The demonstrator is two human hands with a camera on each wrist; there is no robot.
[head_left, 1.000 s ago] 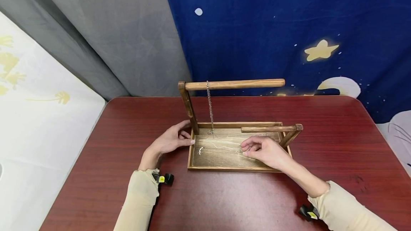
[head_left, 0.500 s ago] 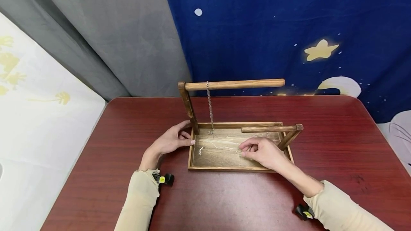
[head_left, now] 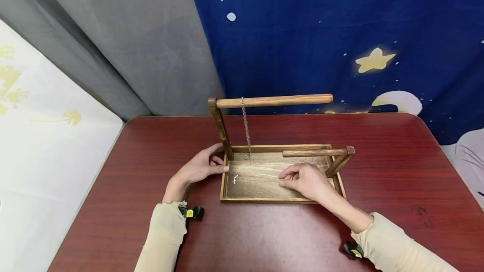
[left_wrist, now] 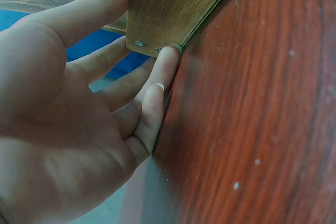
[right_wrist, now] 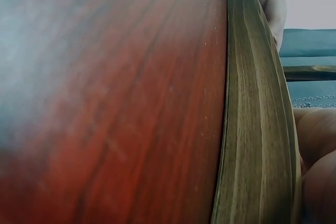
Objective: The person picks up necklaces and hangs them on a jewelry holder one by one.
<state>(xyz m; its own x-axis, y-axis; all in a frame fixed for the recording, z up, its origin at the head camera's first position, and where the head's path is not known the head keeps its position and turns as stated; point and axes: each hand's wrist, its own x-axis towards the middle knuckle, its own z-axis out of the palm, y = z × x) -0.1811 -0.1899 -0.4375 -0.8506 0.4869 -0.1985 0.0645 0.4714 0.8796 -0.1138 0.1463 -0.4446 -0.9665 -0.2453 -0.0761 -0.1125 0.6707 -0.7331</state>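
Note:
In the head view a wooden jewelry stand (head_left: 264, 200) with a shallow tray base stands on the table. My left hand (head_left: 200, 166) grips its left end, thumb on the rim and fingers around the back corner; the left wrist view shows fingertips against the wood (left_wrist: 178, 3). Inside the tray my right hand (head_left: 304, 179) pinches near the right end of a thin pale necklace (head_left: 259, 173), which lies stretched to the left across the tray floor. Its fingertips partly hide what they hold. A silver chain (head_left: 246, 127) hangs from the upper bar (head_left: 274, 101).
A small white beaded piece (head_left: 235, 179) lies at the tray's left. The shorter bar (head_left: 314, 153) juts out over the tray's right side, close behind my right hand. A reddish-brown table (head_left: 159, 137) meets curtains (head_left: 302, 32) at the back.
My right hand has slid slightly left within the tray, its fingertips staying low. My left hand keeps its grip on the stand, and the hanging chain looks the same.

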